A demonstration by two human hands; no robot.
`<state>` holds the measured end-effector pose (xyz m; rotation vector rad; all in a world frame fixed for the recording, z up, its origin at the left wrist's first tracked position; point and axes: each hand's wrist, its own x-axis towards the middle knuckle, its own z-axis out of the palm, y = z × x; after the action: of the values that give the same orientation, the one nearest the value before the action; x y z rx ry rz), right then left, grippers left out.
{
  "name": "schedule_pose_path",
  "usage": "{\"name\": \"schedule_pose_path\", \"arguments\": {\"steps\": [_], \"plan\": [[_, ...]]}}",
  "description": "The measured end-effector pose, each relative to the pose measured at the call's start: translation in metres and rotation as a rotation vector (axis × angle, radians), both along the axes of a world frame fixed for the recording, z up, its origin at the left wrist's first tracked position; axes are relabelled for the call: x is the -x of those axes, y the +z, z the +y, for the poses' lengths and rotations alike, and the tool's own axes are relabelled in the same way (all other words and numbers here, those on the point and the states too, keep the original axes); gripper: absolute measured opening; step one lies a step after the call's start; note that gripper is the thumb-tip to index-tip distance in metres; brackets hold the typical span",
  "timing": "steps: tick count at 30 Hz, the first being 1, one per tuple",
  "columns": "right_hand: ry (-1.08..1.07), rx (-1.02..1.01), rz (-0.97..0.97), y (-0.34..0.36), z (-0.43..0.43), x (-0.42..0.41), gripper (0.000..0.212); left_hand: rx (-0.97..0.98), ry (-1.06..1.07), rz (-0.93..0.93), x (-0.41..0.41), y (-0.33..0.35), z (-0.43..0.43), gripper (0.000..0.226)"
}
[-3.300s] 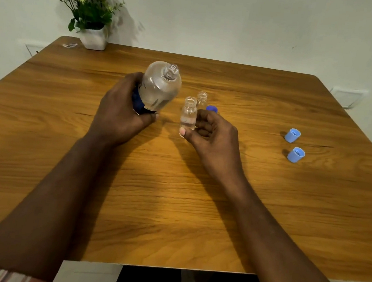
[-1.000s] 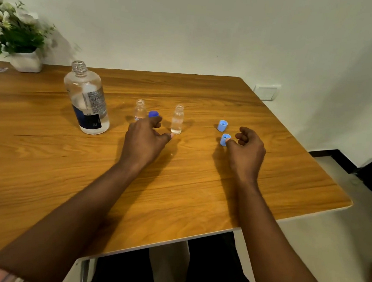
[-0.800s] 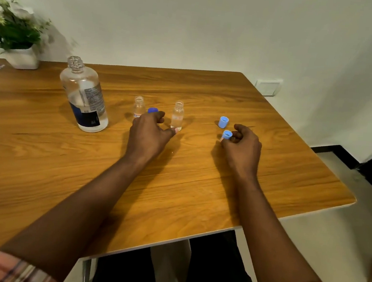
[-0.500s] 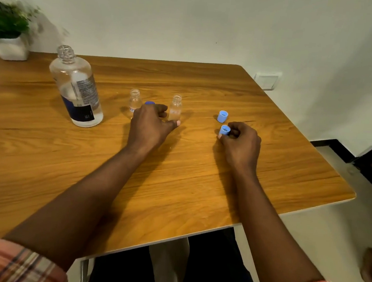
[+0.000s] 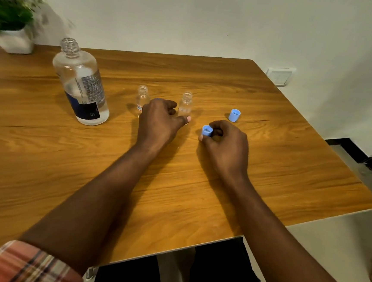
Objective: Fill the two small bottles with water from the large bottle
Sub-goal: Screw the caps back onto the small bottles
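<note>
A large bottle (image 5: 79,84) of clear plastic, round-shouldered, uncapped and labelled in dark blue and white, is stood upright at the far left of the desk (image 5: 291,161); water is seen in its lower part. To its right, two small clear bottles are stood upright and uncapped, one on the left (image 5: 142,98) and one on the right (image 5: 186,105).

The left hand (image 5: 157,120) is rested between them with its fingers (image 5: 172,108) loosely curled and the thumb laid against the base of the right small bottle; whether that bottle is gripped cannot be told. A ribbed light-blue cap (image 5: 207,130) is pinched, open side up, by the clenched fingers (image 5: 217,132) of the right hand (image 5: 227,144). A second light-blue cap (image 5: 234,115) is left just beyond.

The desk is of glossy, grained wood with rounded corners. A white-potted plant (image 5: 16,40) is set at its far left, and a wall socket (image 5: 280,76) is seen on the pale wall.
</note>
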<state>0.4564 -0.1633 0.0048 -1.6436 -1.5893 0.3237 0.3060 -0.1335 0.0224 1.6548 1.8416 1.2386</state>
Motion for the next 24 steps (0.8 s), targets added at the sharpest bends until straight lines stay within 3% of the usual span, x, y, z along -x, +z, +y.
{"name": "schedule_pose_path", "arguments": {"steps": [8,15,24], "plan": [[0.063,-0.018,0.033,0.004,0.012,0.010,0.018,-0.007,-0.050,0.040,-0.003,-0.006,0.005,0.024],[0.177,-0.067,0.184,0.006,0.029,0.004,0.030,-0.028,-0.075,0.074,-0.001,-0.005,0.004,0.024],[0.344,-0.069,0.043,0.026,0.045,-0.013,0.042,-0.071,-0.093,0.163,0.001,-0.006,0.001,0.014]]}}
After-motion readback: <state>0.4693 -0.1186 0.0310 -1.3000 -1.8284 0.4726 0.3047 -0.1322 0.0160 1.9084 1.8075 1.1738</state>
